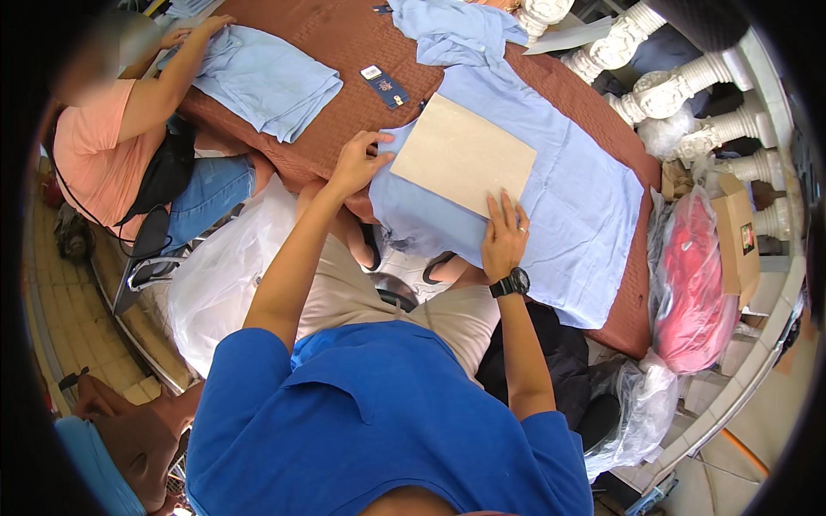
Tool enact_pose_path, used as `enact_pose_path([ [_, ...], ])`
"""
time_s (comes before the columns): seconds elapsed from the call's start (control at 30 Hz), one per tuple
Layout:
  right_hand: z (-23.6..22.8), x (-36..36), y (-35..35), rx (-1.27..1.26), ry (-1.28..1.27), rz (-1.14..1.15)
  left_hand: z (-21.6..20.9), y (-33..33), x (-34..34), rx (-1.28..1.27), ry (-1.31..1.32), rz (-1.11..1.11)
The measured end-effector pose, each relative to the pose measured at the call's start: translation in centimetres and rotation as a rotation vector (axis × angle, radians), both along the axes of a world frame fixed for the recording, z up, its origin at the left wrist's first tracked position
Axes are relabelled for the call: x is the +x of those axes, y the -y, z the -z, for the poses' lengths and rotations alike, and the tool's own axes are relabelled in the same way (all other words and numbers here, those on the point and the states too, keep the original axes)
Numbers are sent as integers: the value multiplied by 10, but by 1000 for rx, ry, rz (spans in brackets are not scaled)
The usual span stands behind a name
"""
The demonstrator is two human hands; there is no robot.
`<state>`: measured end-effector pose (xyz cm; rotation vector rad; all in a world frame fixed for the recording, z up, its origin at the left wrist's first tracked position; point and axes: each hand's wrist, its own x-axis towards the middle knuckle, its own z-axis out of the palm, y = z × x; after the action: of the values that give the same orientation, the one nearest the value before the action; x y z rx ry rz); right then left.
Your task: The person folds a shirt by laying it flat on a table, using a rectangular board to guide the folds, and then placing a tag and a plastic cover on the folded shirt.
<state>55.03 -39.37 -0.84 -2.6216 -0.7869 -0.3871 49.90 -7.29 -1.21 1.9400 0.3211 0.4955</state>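
Note:
A light blue garment (pixel 581 198) is spread over the table, one part hanging past the near edge. On it lies a flat beige rectangular board (pixel 465 155), set at a slant. My right hand (pixel 505 236) rests with fingers stretched out on the board's near right corner; a black watch (pixel 510 282) is on that wrist. Left of the board, my left hand (pixel 354 165) has its thumb and fingers closed on the garment's left edge. A dark blue hang tag (pixel 385 87) with a white label lies beyond my left hand.
A person in a peach top (pixel 99 129) sits at the left, hands on a folded light blue garment (pixel 262 82). Another light blue garment (pixel 452 30) lies at the far side. White balusters (pixel 662 95), a bagged red bundle (pixel 693 284) and a cardboard box (pixel 736 236) line the right.

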Motion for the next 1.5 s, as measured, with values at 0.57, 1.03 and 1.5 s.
enact_pose_path([
  [0.57,-8,33,-108,-100,46,-365,2,-3,3,11,-4,-18],
  [1.03,-10,82,-93,-91,14,-377,20,-14,6,-74,57,-25],
  [1.5,-2,102,-85,-131,19,-324,11,-17,10,-91,-31,-14],
])
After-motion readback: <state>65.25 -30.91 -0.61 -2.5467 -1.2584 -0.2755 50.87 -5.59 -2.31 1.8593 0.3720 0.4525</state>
